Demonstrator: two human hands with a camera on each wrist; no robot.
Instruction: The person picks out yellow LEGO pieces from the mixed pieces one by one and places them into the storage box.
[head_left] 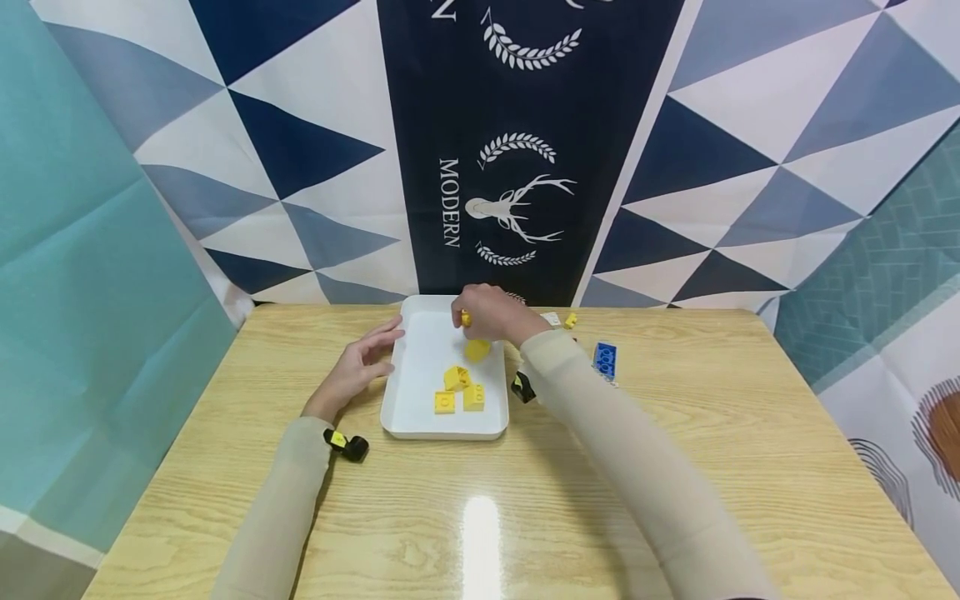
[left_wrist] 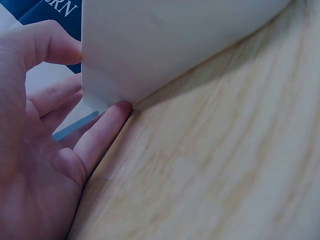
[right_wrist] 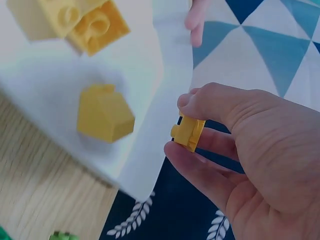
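A white tray (head_left: 408, 417) lies on the wooden table, with several yellow toy bricks (head_left: 473, 397) inside near its right and front parts. Over the far end of the tray, my right hand (head_left: 491, 312) pinches a small yellow brick (right_wrist: 187, 132) between thumb and fingertips. One slanted yellow brick (right_wrist: 105, 115) rests on the tray floor below that hand. My left hand (head_left: 352, 373) touches the tray's left wall, its fingers fairly straight. In the left wrist view, fingertips and thumb meet the outside of the white wall (left_wrist: 150, 50).
Right of the tray lie a blue brick (head_left: 604, 360), a white piece (head_left: 551, 318) and a small yellow piece (head_left: 572, 320), partly behind the right forearm. A green piece (right_wrist: 63, 235) shows at the right wrist view's lower edge. Patterned cloth (head_left: 315, 167) stands behind the table.
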